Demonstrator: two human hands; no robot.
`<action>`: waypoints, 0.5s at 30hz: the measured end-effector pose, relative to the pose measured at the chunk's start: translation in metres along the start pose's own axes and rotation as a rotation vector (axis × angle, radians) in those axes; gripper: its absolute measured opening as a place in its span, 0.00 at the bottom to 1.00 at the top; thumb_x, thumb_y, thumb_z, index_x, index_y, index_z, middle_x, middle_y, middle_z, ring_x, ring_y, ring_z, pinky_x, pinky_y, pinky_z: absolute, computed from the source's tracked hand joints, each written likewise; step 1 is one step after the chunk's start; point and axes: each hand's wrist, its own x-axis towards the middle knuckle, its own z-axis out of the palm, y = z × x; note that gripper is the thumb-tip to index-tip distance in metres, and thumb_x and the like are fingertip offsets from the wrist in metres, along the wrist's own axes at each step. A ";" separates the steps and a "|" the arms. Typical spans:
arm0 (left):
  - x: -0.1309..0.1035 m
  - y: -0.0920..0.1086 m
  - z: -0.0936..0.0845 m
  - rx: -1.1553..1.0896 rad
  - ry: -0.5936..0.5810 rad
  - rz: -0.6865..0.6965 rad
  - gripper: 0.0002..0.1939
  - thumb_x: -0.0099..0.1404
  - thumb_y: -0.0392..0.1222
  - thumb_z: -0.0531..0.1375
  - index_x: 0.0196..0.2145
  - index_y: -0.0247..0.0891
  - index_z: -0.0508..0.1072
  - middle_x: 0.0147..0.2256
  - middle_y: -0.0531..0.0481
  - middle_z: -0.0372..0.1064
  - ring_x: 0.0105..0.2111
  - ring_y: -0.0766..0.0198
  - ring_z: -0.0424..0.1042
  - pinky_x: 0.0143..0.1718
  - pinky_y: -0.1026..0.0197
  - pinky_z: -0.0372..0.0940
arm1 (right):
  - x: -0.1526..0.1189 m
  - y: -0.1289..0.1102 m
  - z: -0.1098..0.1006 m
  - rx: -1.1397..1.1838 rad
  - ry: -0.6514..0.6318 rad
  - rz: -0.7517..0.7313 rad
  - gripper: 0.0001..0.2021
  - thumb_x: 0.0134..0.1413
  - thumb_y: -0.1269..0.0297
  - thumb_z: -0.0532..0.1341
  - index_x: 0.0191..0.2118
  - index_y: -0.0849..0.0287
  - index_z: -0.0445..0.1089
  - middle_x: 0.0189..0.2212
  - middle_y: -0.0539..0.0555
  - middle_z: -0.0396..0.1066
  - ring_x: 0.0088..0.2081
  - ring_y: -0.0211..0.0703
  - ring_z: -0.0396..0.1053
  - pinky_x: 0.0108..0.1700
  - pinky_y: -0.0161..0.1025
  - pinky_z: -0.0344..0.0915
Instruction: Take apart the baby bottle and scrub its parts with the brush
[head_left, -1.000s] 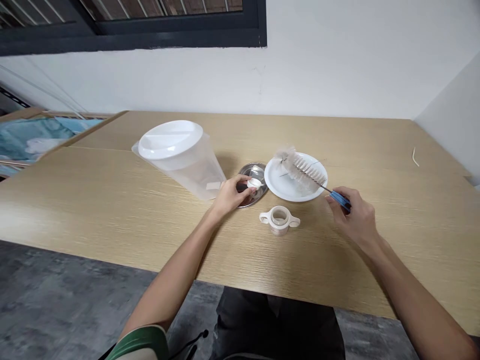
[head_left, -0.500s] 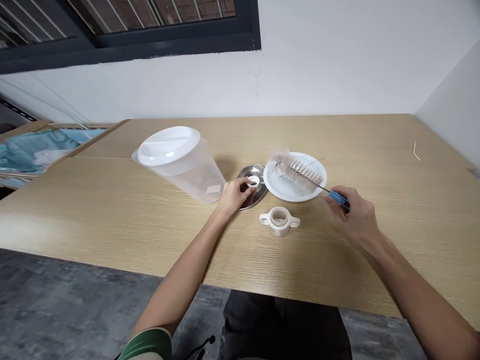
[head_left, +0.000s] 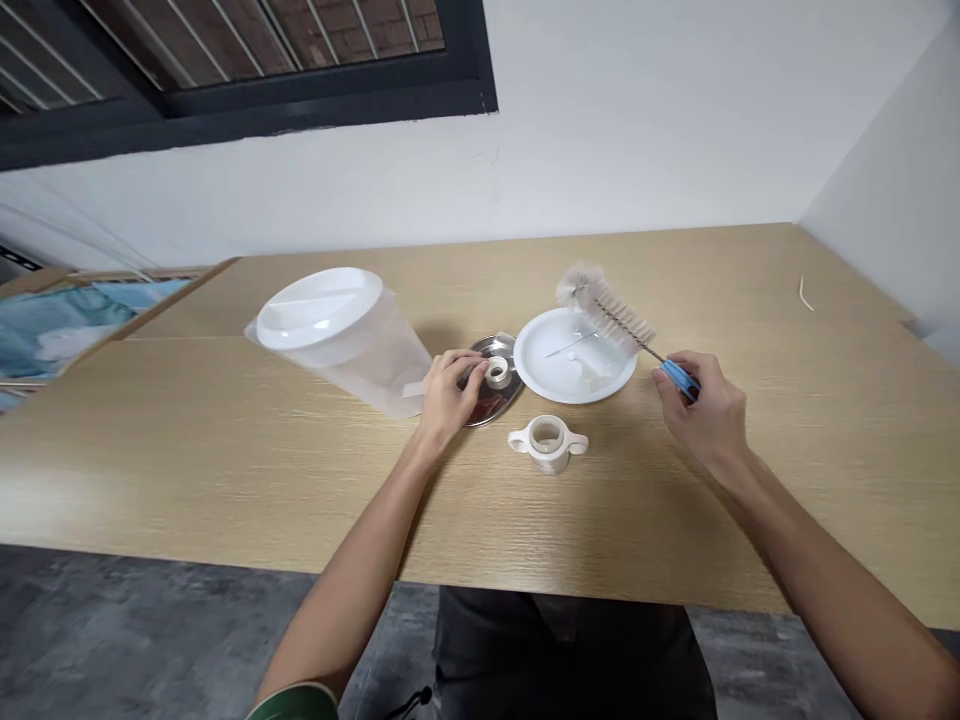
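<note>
A dark-framed window (head_left: 247,105) stood at upper left in a white wall (head_left: 645,120), pale bars (head_left: 281,35) crossing its panes and brickwork (head_left: 382,30) showing beyond. Below, a thin, curved white strip (head_left: 802,293) lay near the far right corner of a wood-grain table (head_left: 187,480). Teal and light-blue fabric (head_left: 52,318) was bunched at far left, above a mottled gray floor (head_left: 150,640).
</note>
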 end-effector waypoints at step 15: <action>0.057 0.075 0.021 -0.043 -0.549 0.286 0.16 0.71 0.52 0.56 0.42 0.42 0.80 0.45 0.45 0.79 0.44 0.52 0.75 0.52 0.50 0.65 | 0.011 0.004 0.002 0.126 0.090 0.106 0.15 0.67 0.50 0.55 0.45 0.57 0.67 0.34 0.56 0.77 0.31 0.45 0.74 0.33 0.38 0.66</action>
